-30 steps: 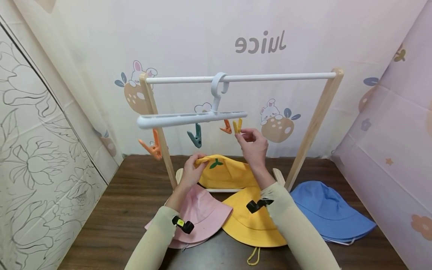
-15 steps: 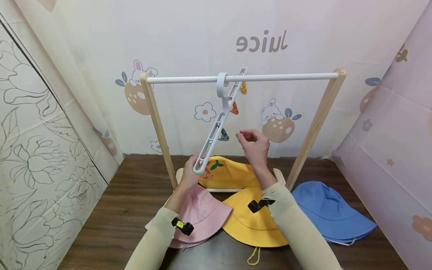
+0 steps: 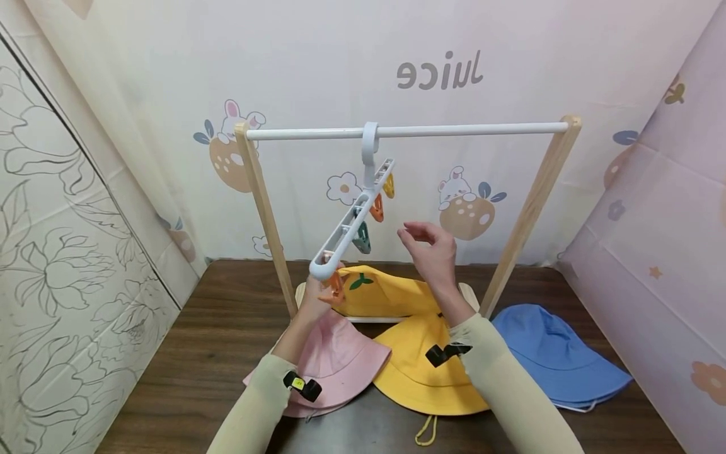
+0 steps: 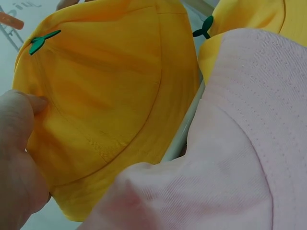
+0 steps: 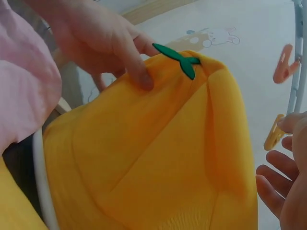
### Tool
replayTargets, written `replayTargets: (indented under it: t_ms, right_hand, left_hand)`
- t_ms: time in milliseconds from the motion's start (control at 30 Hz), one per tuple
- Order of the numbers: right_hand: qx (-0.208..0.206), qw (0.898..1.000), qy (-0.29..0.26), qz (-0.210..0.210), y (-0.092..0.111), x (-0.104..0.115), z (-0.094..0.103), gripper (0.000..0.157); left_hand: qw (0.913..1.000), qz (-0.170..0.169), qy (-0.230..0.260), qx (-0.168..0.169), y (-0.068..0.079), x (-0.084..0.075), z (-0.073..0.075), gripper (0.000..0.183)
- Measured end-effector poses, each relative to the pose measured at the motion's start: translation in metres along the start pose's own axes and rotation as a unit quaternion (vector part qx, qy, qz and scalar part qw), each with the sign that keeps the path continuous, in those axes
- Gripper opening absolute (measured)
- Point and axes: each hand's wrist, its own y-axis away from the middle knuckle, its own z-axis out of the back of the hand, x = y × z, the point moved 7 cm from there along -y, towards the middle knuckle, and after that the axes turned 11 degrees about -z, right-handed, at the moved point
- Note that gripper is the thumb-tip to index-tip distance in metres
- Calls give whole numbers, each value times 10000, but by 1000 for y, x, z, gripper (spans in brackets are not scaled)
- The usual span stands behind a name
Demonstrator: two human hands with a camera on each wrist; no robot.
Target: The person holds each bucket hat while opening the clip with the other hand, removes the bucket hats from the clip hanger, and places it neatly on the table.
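Note:
My left hand (image 3: 311, 301) pinches the crown of a yellow bucket hat (image 3: 391, 293) with a green sprout (image 4: 44, 41), its thumb pressed on the cloth in the left wrist view. To the right of the hanger, my right hand (image 3: 435, 255) is raised with bent fingers and nothing between them. A white clip hanger (image 3: 340, 233) hangs from the rack's bar, its near end over my left hand. From it dangle a near orange clip (image 3: 334, 289), a green clip (image 3: 362, 238), another orange clip (image 3: 377, 207) and, at the far end, a yellow clip (image 3: 388, 186).
The rack has a white bar (image 3: 471, 130) and wooden posts (image 3: 530, 214) on a dark wooden table (image 3: 210, 353). In front lie a pink hat (image 3: 340, 366), another yellow hat (image 3: 425, 372) and, at right, a blue hat (image 3: 556, 356). A printed curtain stands close behind.
My right hand has let go of the yellow clip and shifted slightly right. The hanger has swung round, its near end now over my left hand, which keeps holding the hat.

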Motion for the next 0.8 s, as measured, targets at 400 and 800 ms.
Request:
replayTargets:
  t_ms: [400, 800]
  right_hand:
    - [377, 9984, 358, 210, 16, -4, 15, 29]
    - [746, 9932, 765, 457, 30, -12, 31, 36]
  left_hand:
    - [9955, 189, -925, -132, 2, -107, -4, 22]
    - [9914, 721, -1084, -139, 9, -102, 11, 43]
